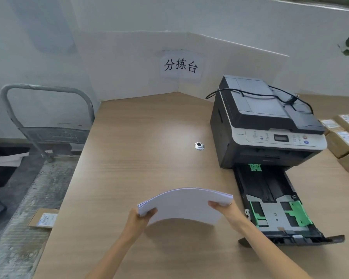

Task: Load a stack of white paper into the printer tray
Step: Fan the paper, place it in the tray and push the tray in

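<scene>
Bowing upward between both hands, the stack of white paper (184,205) hangs above the near tabletop (129,158), just left of the open printer tray (274,206). Left hand (140,217) and right hand (223,208) each pinch a short edge with their fingers. Sheets look floppy, slippery and likely to fan; gripping both ends seems wise.

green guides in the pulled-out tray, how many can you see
3. One green guide sits at the back of the tray, near the printer. One is front left, one front right. Others may be hidden under the printer.
</scene>
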The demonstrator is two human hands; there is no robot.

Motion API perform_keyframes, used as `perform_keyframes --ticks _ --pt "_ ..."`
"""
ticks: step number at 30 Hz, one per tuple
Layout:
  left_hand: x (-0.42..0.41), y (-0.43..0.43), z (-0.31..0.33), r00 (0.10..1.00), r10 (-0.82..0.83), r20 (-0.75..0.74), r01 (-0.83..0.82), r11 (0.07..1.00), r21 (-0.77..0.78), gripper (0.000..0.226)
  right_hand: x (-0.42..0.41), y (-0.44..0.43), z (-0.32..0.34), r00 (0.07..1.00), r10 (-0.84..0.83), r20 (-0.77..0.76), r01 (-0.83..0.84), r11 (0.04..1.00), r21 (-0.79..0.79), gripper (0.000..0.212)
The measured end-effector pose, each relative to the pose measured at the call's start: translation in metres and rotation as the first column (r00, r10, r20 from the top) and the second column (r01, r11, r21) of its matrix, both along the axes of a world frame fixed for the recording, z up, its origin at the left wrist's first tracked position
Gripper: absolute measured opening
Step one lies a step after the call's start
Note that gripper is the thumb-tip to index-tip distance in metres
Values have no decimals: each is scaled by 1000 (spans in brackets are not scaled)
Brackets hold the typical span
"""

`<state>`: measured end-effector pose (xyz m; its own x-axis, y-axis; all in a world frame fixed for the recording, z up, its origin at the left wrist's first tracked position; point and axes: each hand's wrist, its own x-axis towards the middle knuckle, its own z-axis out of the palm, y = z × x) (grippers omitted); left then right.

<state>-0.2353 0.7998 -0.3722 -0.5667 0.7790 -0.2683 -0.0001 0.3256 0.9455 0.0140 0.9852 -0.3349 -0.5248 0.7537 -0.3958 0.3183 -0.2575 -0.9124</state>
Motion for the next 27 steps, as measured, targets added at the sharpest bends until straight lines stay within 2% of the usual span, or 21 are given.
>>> perform_keyframes --ticks 2,4,6,8,9,11,14,16,17,19,21,22,24,25,27 --pt "-1 -3 -5 998 -39 -55 39 999 -11 33 2 -4 -6 996 56 66 -54 998 -30 19" --pt "-3 0 -6 993 -53 -101 47 997 -61 23 1 -4 -9 991 51 122 -49 999 -16 18" --pt "-9 8 -2 983 -70 -169 45 988 -146 13 -3 3 -5 994 28 101 -30 999 18 16" --pt "-18 20 10 974 -74 -215 33 982 -187 21 -8 11 10 998 1 70 -2 1000 26 9" --pt "-24 25 20 978 -62 -197 28 985 -171 20 -10 15 20 998 -17 55 15 999 34 12" --pt "-34 32 41 991 -51 -126 37 993 -112 14 -11 24 39 999 -16 30 15 998 55 31" --pt "-49 30 68 996 -88 -20 88 996 -23 8 -5 32 59 993 119 13 -118 993 -25 51" --pt "-56 21 83 990 -107 93 101 993 64 7 8 36 64 979 186 -79 -197 964 -176 59" --pt "-59 17 89 984 -113 135 96 987 127 15 15 35 66 967 183 -179 -224 943 -247 63" --pt "-57 10 97 977 -104 185 57 968 244 28 19 26 73 904 67 -423 -249 886 -391 74" --pt "-46 11 100 963 -53 266 -33 950 310 29 7 11 82 823 -29 -568 -290 837 -464 82" --pt "-38 14 99 948 -9 319 -100 941 323 26 -5 2 87 825 -16 -565 -277 859 -430 81" --pt "-17 22 98 912 88 400 -231 918 324 24 -34 -13 95 889 37 -456 -169 953 -252 66" --pt "-5 26 98 894 126 429 -279 908 313 24 -47 -17 98 907 7 -421 -90 980 -179 54" --pt "17 34 101 865 180 468 -344 892 294 25 -67 -20 103 901 -167 -401 135 985 -109 29"
